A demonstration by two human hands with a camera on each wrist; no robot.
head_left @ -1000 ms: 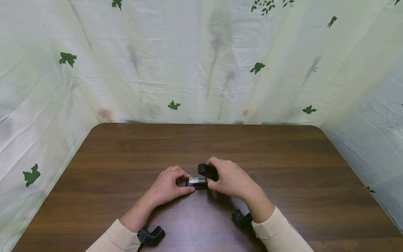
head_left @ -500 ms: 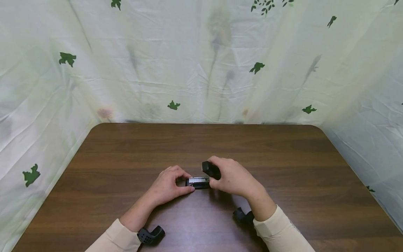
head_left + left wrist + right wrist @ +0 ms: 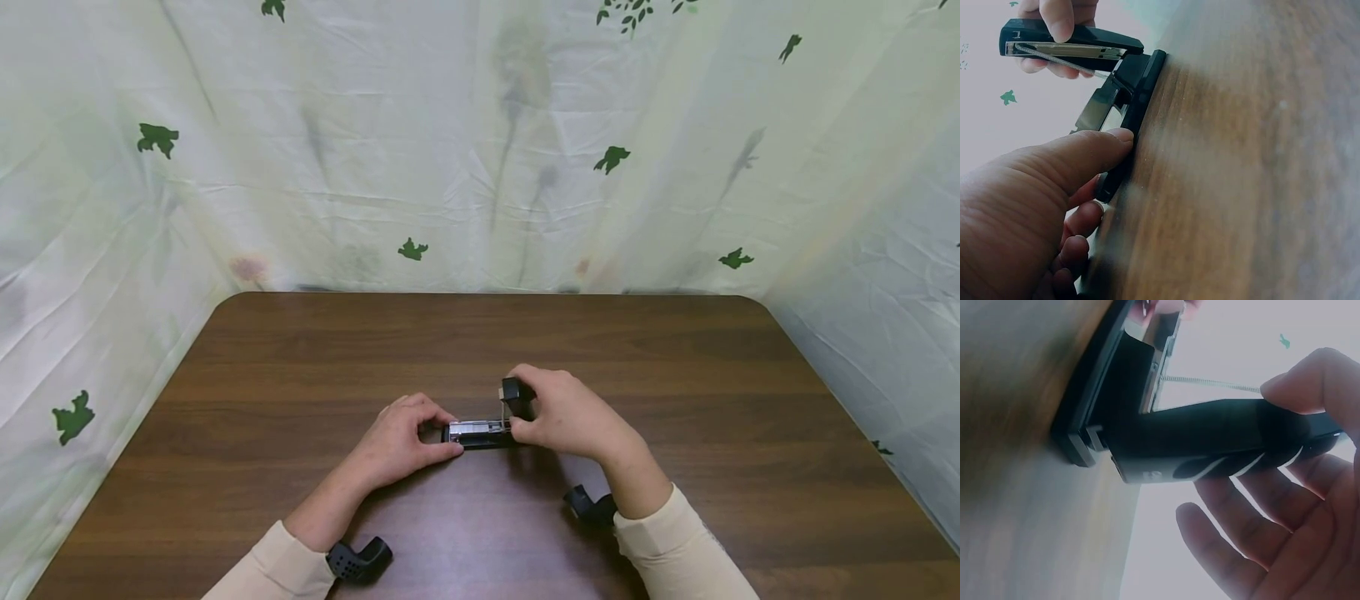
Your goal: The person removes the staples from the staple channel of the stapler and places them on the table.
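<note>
While left hand (image 3: 407,437) pinches stapler base (image 3: 1145,92), right hand (image 3: 573,414) grips raised cover (image 3: 1194,436) between thumb and fingers, above stapler base's hinge end; opening looks done, closing not.

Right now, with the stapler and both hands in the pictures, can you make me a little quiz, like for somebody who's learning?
1. Which hand holds the raised top of the stapler?
2. True or false: the stapler is folded completely closed.
3. Fill in the gap: a thin, coiled ____ stretches between the top and the metal channel.

Key:
1. The right hand. The left hand pinches the other end, down by the table.
2. False. The top is swung up, away from the base.
3. Spring.
</note>
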